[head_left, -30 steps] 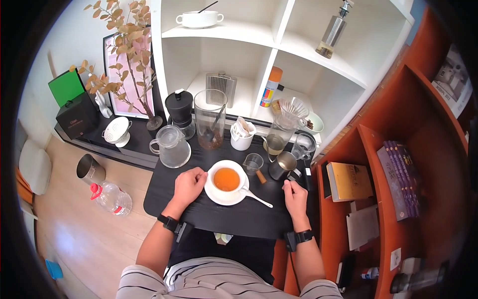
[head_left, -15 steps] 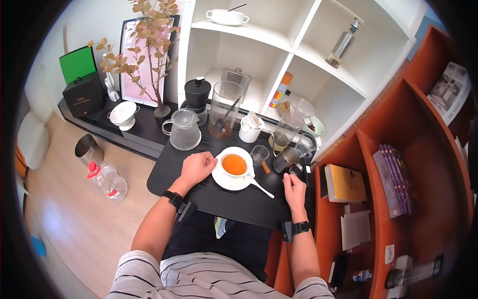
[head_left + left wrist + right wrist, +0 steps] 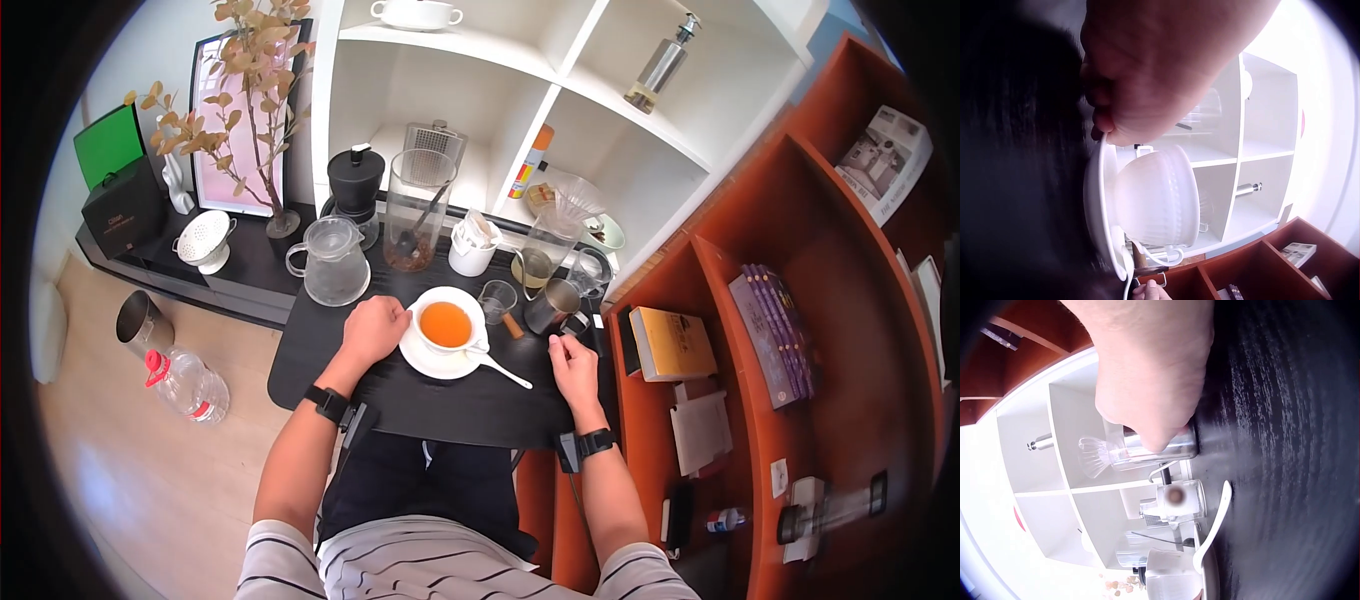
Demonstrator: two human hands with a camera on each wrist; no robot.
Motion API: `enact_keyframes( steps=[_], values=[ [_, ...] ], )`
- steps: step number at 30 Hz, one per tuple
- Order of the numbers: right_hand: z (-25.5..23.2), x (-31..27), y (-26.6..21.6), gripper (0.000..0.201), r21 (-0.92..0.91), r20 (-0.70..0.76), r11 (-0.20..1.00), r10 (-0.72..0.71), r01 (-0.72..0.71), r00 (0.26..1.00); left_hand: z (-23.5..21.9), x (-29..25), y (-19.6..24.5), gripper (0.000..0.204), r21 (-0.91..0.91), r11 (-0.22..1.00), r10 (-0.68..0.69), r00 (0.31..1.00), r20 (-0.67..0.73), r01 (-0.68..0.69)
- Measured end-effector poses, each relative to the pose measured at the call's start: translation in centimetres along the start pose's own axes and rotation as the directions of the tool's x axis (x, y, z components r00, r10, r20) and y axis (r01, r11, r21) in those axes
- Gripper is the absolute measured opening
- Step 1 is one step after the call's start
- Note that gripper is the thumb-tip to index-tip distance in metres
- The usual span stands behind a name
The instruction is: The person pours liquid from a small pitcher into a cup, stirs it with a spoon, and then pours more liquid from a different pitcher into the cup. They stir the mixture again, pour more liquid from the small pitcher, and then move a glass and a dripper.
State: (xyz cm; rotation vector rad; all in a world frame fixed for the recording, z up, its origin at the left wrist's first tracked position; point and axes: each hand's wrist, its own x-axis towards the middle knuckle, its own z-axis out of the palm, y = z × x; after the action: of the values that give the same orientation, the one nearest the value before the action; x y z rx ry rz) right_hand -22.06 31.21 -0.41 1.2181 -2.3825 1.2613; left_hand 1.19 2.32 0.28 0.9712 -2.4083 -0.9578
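A white cup (image 3: 446, 325) of orange-brown liquid stands on a white saucer (image 3: 430, 367), with a white spoon (image 3: 512, 376) at its right side reaching over the black table. My left hand (image 3: 374, 330) is at the saucer's left edge; in the left wrist view the fingers and thumb of that hand (image 3: 1160, 69) pinch the rim of the saucer (image 3: 1094, 200), beside the cup (image 3: 1159, 197). Loosely curled and holding nothing, my right hand (image 3: 575, 375) rests on the table just in front of the metal pitcher (image 3: 552, 307). The right wrist view shows that hand (image 3: 1154, 381) before the pitcher (image 3: 1179, 445).
Behind the cup stand a glass jug (image 3: 335, 265), a black grinder (image 3: 355, 185), a tall glass cylinder (image 3: 408, 235), a white container (image 3: 472, 248) and a small glass with a wooden handle (image 3: 498, 300). White shelves (image 3: 450, 42) rise behind. Red-brown shelving (image 3: 720, 270) borders the right.
The head view has shifted, moving the whole scene within the frame. My hands, the cup and the saucer keep nearly the same places relative to one another.
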Motion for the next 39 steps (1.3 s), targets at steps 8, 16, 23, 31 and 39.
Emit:
enact_keyframes(
  steps=[8,16,23,31,39],
  values=[
    [0.2,-0.1,0.4,0.033,0.009,-0.007,1.000,0.004,-0.004,1.000,0.8,1.1,-0.2,0.025,-0.084,0.995,0.051,0.998,-0.040,-0.055],
    [0.0,-0.1,-0.1,0.032,0.027,-0.066,0.999,0.024,-0.022,0.998,0.6,2.5,0.7,0.027,-0.045,0.998,0.035,0.998,0.060,-0.033],
    [-0.1,-0.1,0.4,0.021,0.021,-0.241,0.997,0.079,-0.076,0.967,-1.1,4.3,1.2,0.027,-0.130,0.991,0.072,0.945,0.320,-0.032],
    [-0.6,0.1,0.8,0.041,-0.025,-0.246,0.981,0.183,-0.195,0.952,-1.0,6.7,0.5,0.019,-0.198,0.976,0.168,0.881,0.442,-0.087],
    [-0.3,0.3,-0.2,0.036,-0.009,-0.221,0.990,0.138,-0.144,0.965,-0.9,6.3,-0.2,0.026,-0.295,0.952,0.201,0.893,0.403,-0.082]
  ],
)
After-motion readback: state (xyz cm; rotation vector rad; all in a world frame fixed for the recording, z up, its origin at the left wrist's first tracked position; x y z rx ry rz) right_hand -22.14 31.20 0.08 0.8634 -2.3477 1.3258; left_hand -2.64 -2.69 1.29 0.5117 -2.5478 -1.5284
